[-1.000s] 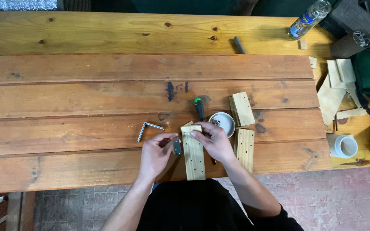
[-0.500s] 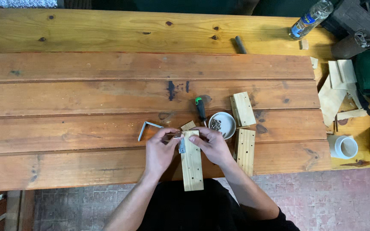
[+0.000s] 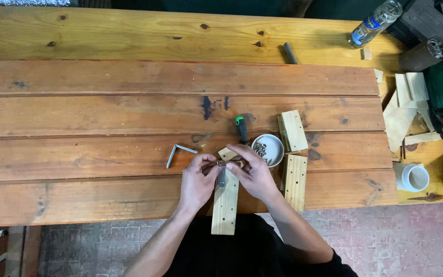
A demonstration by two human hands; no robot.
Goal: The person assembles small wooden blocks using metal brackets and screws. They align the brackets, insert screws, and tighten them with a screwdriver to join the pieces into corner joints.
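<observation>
- Step in hand, as I judge it: a small metal fitting (image 3: pixel 221 173) is being set onto the top end of a pale wooden strip (image 3: pixel 225 202), which lies lengthwise across the near edge of the plank table (image 3: pixel 103 113) and overhangs it toward the person.
- Left hand (image 3: pixel 197 180): fingers curled inward, thumb and forefinger pinching the fitting from the left side.
- Right hand (image 3: pixel 252 172): fingers pressed down over the strip's far end and the fitting's right side; whether it pinches a separate screw I cannot tell, as the fingers hide it.
- The next move seems to call for holding the fitting square to the strip and lining it up with the small holes drilled along the strip's face.
- Materials: the strip is light, smooth, unfinished softwood with a row of dark holes. A second drilled strip (image 3: pixel 295 182) lies just right of the hands; a shorter block (image 3: pixel 292 131) sits beyond it.
- A white round dish (image 3: pixel 275 149) holding small metal hardware stands touching or just beside the right hand's fingertips.
- A screwdriver with green-and-black handle (image 3: pixel 241 128) lies just beyond the dish.
- A bent metal hex key (image 3: pixel 178 153), L-shaped, rests left of the left hand, apart from it.
- The table is knotted, varnished, reddish-brown planking, worn and stained.
</observation>
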